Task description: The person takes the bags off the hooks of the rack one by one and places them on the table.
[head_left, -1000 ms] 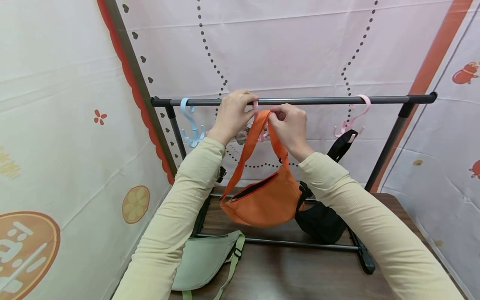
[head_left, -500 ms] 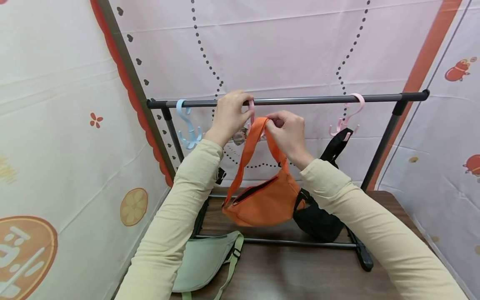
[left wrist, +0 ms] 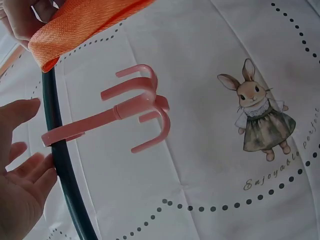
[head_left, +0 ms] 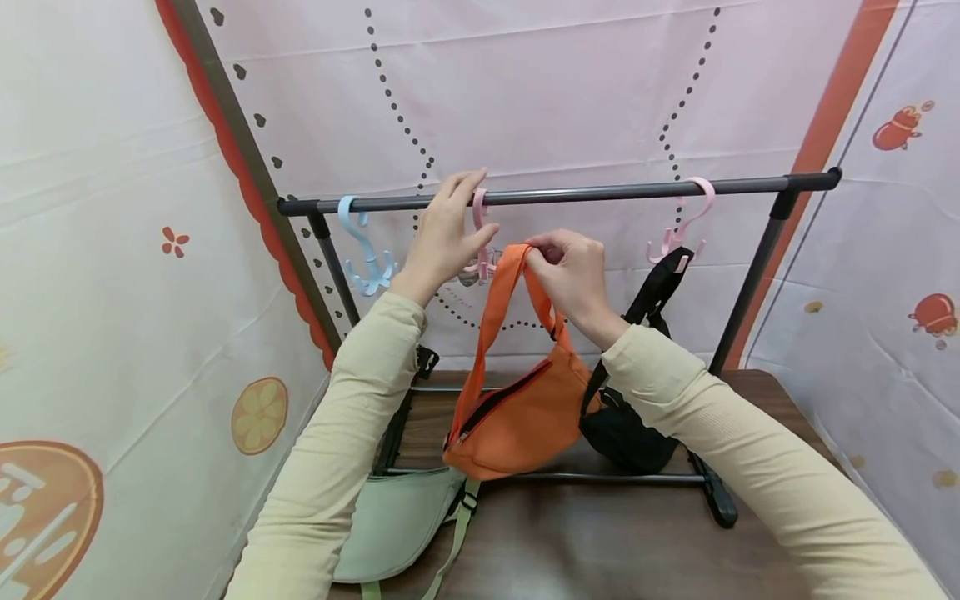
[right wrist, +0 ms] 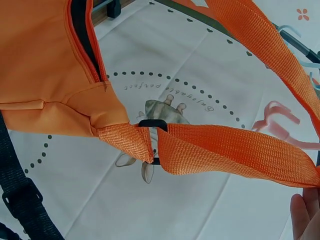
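Observation:
An orange waist bag (head_left: 517, 417) with a part-open dark zip hangs by its strap (right wrist: 235, 150) from my right hand (head_left: 570, 271), whose thumb and fingers pinch the strap's top. My left hand (head_left: 444, 233) is beside the middle pink hook (head_left: 480, 212), fingers spread, fingertips right at the black rail (left wrist: 65, 170). In the left wrist view the pink hook (left wrist: 115, 112) loops over the rail with bare prongs, and the hand's thumb and fingers stand apart around it. The orange strap (left wrist: 75, 35) shows above it there.
A blue hook (head_left: 365, 250) hangs on the rail at left. At right, a pink hook (head_left: 693, 217) bears a black bag (head_left: 630, 433), partly behind the orange one. A pale green waist bag (head_left: 397, 525) lies on the wooden table (head_left: 570, 550). Printed cloth walls surround the rack.
My left hand has let go of the middle pink hook and spread its fingers. My right hand has lowered the orange waist bag slightly, away from the rail. The head view has shifted a little.

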Motion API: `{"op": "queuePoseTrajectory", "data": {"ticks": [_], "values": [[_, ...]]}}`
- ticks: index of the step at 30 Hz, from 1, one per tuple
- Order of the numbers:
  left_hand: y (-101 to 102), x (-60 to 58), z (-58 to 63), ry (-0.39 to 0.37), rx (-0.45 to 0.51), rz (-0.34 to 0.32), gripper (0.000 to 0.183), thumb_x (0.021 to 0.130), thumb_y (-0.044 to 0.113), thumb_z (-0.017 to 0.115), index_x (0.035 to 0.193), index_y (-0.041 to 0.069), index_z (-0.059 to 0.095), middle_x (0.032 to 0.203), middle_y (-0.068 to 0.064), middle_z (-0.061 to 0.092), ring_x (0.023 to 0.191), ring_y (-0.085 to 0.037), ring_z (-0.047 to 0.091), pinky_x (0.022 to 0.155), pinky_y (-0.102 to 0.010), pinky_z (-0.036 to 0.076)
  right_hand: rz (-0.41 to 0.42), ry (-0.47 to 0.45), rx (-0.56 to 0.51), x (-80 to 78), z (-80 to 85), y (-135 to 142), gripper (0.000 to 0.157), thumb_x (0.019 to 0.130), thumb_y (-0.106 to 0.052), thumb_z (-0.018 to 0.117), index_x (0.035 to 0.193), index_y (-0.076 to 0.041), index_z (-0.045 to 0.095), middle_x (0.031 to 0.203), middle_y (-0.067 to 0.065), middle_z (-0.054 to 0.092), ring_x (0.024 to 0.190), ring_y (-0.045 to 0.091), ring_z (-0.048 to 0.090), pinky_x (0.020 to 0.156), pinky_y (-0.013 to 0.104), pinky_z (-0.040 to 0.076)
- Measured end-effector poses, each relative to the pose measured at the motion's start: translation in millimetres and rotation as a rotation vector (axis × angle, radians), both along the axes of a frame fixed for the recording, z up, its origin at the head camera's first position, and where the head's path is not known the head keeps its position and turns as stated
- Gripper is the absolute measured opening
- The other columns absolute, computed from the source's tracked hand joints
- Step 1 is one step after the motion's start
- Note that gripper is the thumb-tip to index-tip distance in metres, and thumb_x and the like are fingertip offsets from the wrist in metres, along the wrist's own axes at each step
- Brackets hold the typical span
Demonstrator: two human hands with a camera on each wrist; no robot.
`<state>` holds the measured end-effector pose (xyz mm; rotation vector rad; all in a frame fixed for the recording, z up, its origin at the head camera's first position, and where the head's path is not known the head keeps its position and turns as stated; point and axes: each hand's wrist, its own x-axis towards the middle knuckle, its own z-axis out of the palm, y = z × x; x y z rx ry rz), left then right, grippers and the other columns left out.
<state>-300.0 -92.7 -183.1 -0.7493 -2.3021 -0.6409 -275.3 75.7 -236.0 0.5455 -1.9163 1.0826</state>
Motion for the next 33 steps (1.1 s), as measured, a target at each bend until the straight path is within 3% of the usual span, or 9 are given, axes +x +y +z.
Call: {"op": "queuePoseTrajectory", "data": {"ticks": [6, 9, 11, 16, 20, 27, 30, 33], "values": [[-14, 18.7, -24.6, 0.149, 0.152, -0.085, 0.053, 0.086, 0.016, 0.062, 0.133, 0.001, 0.042, 0.134, -0.013, 0.042, 0.122, -0.023, 0.042, 0.103, -0.028, 0.032, 0.02, -0.008, -0.008, 2.6, 2.0, -2, 0.012, 0.08, -0.004, 0.061, 0.083, 0.0, 0.072, 0.07, 0.008, 0.067, 0.056, 0.013, 0.058, 0.054, 0.015, 0.042], [-21, 33.2, -47.9, 0.175, 0.213, -0.122, 0.05, 0.085, 0.014, 0.063, 0.129, -0.001, 0.046, 0.131, -0.016, 0.046, 0.122, -0.024, 0.043, 0.103, -0.031, 0.033, 0.025, 0.004, -0.011, 3.2, 4.7, -3, 0.013, 0.081, -0.004, 0.06, 0.083, 0.0, 0.072, 0.07, 0.008, 0.067, 0.056, 0.013, 0.058, 0.055, 0.015, 0.042], [-27, 42.9, -66.8, 0.147, 0.234, -0.138, 0.051, 0.084, 0.014, 0.064, 0.129, -0.001, 0.046, 0.131, -0.016, 0.047, 0.122, -0.024, 0.042, 0.103, -0.033, 0.032, 0.034, 0.009, -0.007, 4.0, 7.0, -4, 0.013, 0.081, -0.004, 0.06, 0.083, 0.0, 0.072, 0.071, 0.009, 0.067, 0.057, 0.013, 0.058, 0.056, 0.015, 0.043], [-44, 64.5, -123.0, -0.06, 0.266, -0.098, 0.062, 0.083, 0.02, 0.066, 0.136, 0.004, 0.039, 0.138, -0.012, 0.04, 0.128, -0.023, 0.035, 0.106, -0.038, 0.027, 0.048, -0.009, 0.012, 5.9, 9.9, -7, 0.012, 0.081, -0.003, 0.06, 0.084, -0.001, 0.072, 0.073, 0.008, 0.068, 0.058, 0.012, 0.059, 0.056, 0.015, 0.044], [-58, 78.8, -174.1, -0.244, 0.304, -0.018, 0.068, 0.084, 0.028, 0.066, 0.139, 0.007, 0.033, 0.141, -0.013, 0.036, 0.129, -0.026, 0.032, 0.103, -0.046, 0.029, 0.039, 0.006, -0.016, 6.8, 12.3, -7, 0.013, 0.08, -0.003, 0.06, 0.083, 0.0, 0.072, 0.072, 0.009, 0.068, 0.057, 0.014, 0.06, 0.055, 0.014, 0.044], [-77, 111.5, -262.3, -0.474, 0.464, 0.123, 0.067, 0.082, 0.03, 0.068, 0.137, 0.007, 0.037, 0.135, -0.017, 0.041, 0.123, -0.033, 0.039, 0.095, -0.052, 0.037, 0.037, -0.038, -0.077, 6.9, 16.2, -1, 0.012, 0.08, -0.002, 0.061, 0.083, 0.001, 0.072, 0.07, 0.01, 0.068, 0.055, 0.009, 0.057, 0.052, 0.014, 0.043], [-74, 122.1, -292.0, -0.596, 0.552, 0.15, 0.068, 0.081, 0.03, 0.068, 0.136, 0.006, 0.037, 0.134, -0.018, 0.042, 0.121, -0.033, 0.04, 0.094, -0.051, 0.038, 0.037, -0.062, -0.079, 7.9, 15.1, 0, 0.013, 0.08, -0.001, 0.06, 0.084, 0.0, 0.072, 0.07, 0.011, 0.068, 0.055, 0.009, 0.057, 0.053, 0.014, 0.043], [-66, 124.7, -314.4, -0.681, 0.64, 0.155, 0.069, 0.08, 0.029, 0.07, 0.135, 0.002, 0.037, 0.133, -0.02, 0.041, 0.121, -0.035, 0.04, 0.094, -0.051, 0.039, 0.039, -0.069, -0.075, 9.9, 14.1, 0, 0.013, 0.08, -0.002, 0.06, 0.084, 0.0, 0.072, 0.071, 0.01, 0.068, 0.057, 0.01, 0.058, 0.054, 0.014, 0.044]]}}
